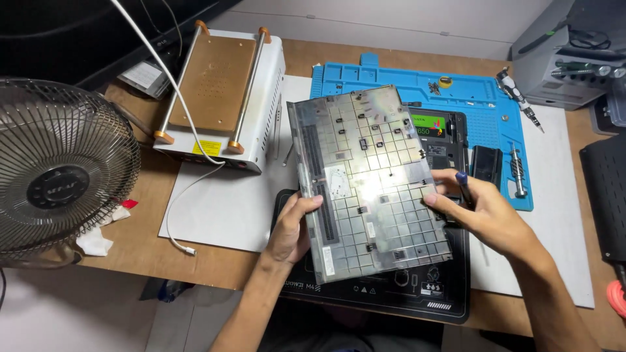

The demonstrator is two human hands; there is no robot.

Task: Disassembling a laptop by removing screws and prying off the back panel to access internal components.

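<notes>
At nine o'clock on the wooden desk [130, 254] stands a round wire-caged desk fan [62, 173], with crumpled white tissue [98, 240] below it. Toward eleven o'clock sits a white box-shaped heating plate with a copper-coloured top and two metal rods [218, 94]; a white cable [186, 176] trails over it and down to a white paper sheet [222, 208]. Near the centre, the left hand [290, 231] clasps the left edge of a grey, grid-ribbed laptop bottom cover [368, 179], thumb curled over the vented side. This cover is held tilted above an opened black laptop [450, 146] and a black work mat [391, 293]. On the three o'clock side of the cover, the right hand [486, 215] presses fingertips on the cover's right edge while pinching a dark blue-tipped screwdriver [464, 188]. Behind, at one o'clock, lies a blue silicone repair mat [469, 98] with a silver driver [518, 98] on it.
</notes>
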